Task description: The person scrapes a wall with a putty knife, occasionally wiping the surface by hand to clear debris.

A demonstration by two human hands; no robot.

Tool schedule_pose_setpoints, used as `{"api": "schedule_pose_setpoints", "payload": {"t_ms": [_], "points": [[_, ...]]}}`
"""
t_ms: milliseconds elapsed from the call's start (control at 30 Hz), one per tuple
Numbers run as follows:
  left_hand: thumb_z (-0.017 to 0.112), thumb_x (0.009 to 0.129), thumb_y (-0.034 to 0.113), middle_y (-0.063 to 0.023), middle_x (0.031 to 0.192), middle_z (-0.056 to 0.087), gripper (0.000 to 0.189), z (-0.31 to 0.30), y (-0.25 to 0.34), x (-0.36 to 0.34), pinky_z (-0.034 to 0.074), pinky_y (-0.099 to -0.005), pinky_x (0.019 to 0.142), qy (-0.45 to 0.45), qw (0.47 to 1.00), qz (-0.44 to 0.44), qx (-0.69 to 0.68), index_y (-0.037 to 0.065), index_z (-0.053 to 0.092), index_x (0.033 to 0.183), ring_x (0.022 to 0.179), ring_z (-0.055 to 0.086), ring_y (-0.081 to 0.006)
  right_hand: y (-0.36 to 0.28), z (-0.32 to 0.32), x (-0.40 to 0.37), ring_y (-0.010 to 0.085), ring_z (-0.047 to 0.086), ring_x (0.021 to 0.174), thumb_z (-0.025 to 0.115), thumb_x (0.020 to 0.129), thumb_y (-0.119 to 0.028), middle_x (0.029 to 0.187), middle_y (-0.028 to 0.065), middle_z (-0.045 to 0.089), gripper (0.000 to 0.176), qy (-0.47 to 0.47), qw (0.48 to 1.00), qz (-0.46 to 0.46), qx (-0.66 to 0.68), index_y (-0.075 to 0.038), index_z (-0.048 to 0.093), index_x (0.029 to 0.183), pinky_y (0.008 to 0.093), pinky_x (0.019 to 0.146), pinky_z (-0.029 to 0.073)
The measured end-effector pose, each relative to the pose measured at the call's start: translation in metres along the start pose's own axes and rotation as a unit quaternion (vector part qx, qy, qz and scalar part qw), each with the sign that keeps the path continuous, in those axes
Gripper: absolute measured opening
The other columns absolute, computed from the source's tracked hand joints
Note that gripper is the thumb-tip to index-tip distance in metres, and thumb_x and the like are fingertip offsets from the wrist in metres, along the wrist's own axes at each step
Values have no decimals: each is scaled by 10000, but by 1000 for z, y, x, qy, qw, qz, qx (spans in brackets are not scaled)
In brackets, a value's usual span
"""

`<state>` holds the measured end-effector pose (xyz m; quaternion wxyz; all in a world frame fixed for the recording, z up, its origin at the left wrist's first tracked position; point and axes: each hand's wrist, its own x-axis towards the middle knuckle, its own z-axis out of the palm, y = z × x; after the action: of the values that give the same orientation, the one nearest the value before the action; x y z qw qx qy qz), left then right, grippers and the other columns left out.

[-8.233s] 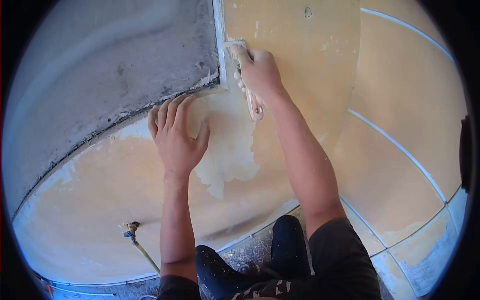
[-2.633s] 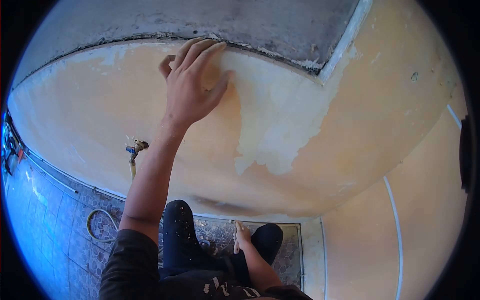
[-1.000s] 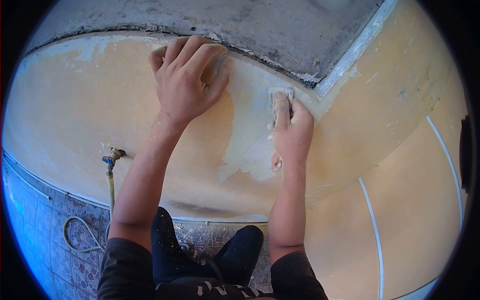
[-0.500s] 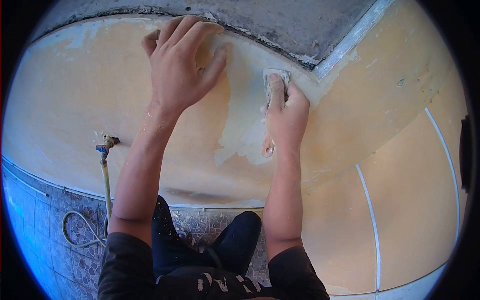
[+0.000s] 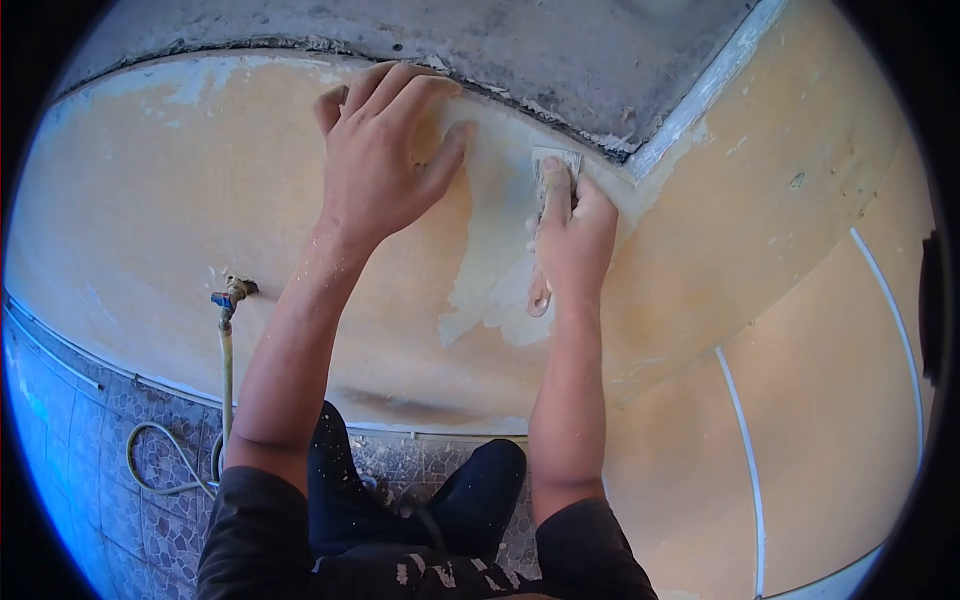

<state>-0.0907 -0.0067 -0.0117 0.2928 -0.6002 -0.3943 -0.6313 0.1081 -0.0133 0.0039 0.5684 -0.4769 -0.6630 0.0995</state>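
My right hand (image 5: 577, 230) is wrapped round a putty knife (image 5: 539, 296), its thumb stretched along the blade. The metal blade (image 5: 557, 157) lies against the wall (image 5: 270, 190), just below the rough ledge corner, over a pale patch (image 5: 490, 230) where the orange-tan paint is gone. Whether the blade edge touches the wall is hard to make out. To the left, my left hand (image 5: 388, 150) is open with fingers bent and spread, its fingertips at the wall's upper edge. Nothing shows in it. Pale dust clings to the fingers and forearm.
Along the top runs a grey concrete ledge (image 5: 520, 50) with a crumbly edge. A tap (image 5: 232, 292) juts from the wall at left, with a hose (image 5: 150, 488) dropping to the tiled floor (image 5: 165, 530). White strips (image 5: 740, 450) line the wall at right.
The camera view has tipped, so wall and hands sit slightly lower in the picture. The putty knife has shifted a little toward the ledge. Both hands keep the same pose.
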Motion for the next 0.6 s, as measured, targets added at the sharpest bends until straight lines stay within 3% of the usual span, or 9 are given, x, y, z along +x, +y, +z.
{"api": "schedule_pose_setpoints", "payload": {"t_ms": [200,267,500,600], "points": [[746,845,269,0,1130,655,319,-1,0,1,329,-440,960,16,1000,-13,14,149,674,1132,1185,576,-229,9,6,1,201,641,486,619,1046,-327,585,105,583,418,17,998,-52,-39,23,645,820,351,482,462],[746,844,267,1,1130,655,318,2,4,-3,329,-439,961,4,1000,-13,7,148,673,1131,1185,576,-227,-3,3,-2,199,640,484,617,1048,-325,585,106,585,424,5,1000,-3,-20,30,643,817,354,487,459],[751,838,252,-1,1136,654,325,2,2,2,323,-437,968,31,999,-14,12,147,667,1134,1207,567,-228,4,4,2,197,639,478,613,1050,-339,596,101,600,435,-3,999,-40,-23,34,642,827,340,467,454],[751,839,251,-1,1141,655,328,3,6,-1,323,-433,971,9,1000,-23,10,147,665,1138,1214,564,-228,6,4,-2,196,644,483,616,1049,-339,606,106,614,425,-6,1000,-7,-13,25,647,833,339,469,456]]}}
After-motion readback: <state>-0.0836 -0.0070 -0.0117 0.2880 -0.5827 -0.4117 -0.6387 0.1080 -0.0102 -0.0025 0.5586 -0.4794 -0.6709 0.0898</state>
